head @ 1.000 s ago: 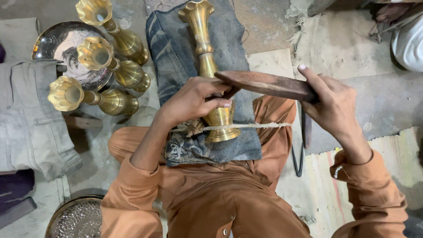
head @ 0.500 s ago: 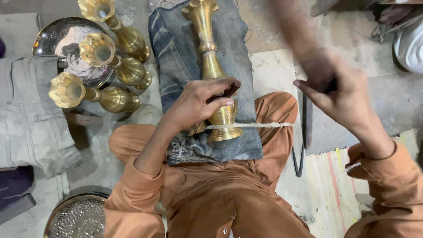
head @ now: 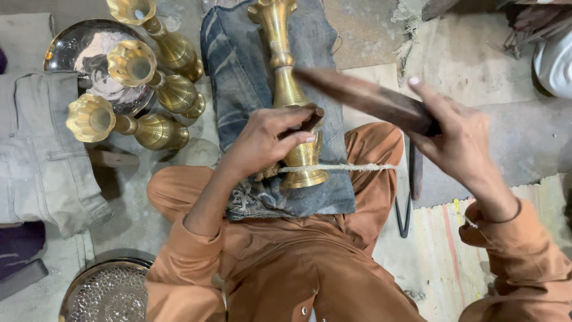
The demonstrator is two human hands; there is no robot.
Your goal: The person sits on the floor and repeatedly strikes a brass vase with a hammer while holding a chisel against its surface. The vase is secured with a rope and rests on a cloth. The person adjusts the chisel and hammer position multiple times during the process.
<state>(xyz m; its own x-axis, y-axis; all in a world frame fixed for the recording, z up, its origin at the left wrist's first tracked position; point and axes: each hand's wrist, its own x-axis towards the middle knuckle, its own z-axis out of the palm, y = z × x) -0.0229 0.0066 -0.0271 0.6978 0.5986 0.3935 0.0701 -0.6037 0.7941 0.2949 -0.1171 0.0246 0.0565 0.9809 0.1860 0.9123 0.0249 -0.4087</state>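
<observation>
**Brass vase pinned on the lap, mallet raised over it**

A brass vase (head: 290,89) is lying lengthwise on a denim cloth (head: 238,89) spread over the person's knees, its mouth pointing away and its base toward the body. A cord (head: 357,167) is running across the vase just above the base, stretching toward the right knee.

The left hand (head: 268,140) is resting on the lower part of the vase, fingers curled and pinching a small dark tool (head: 313,122) against the metal. The right hand (head: 459,140) is wrapped tight around the end of a dark wooden mallet (head: 363,98), which is slanting up and left so that its far end is hanging just over the vase's stem; whether it is touching the brass cannot be told.

To the left, three more vases (head: 155,83) are lying side by side on the floor, leaning on a shiny round tray (head: 71,48). Folded grey cloth (head: 36,155) is lying beside them, and a patterned metal plate (head: 101,292) is showing at the bottom left corner.
</observation>
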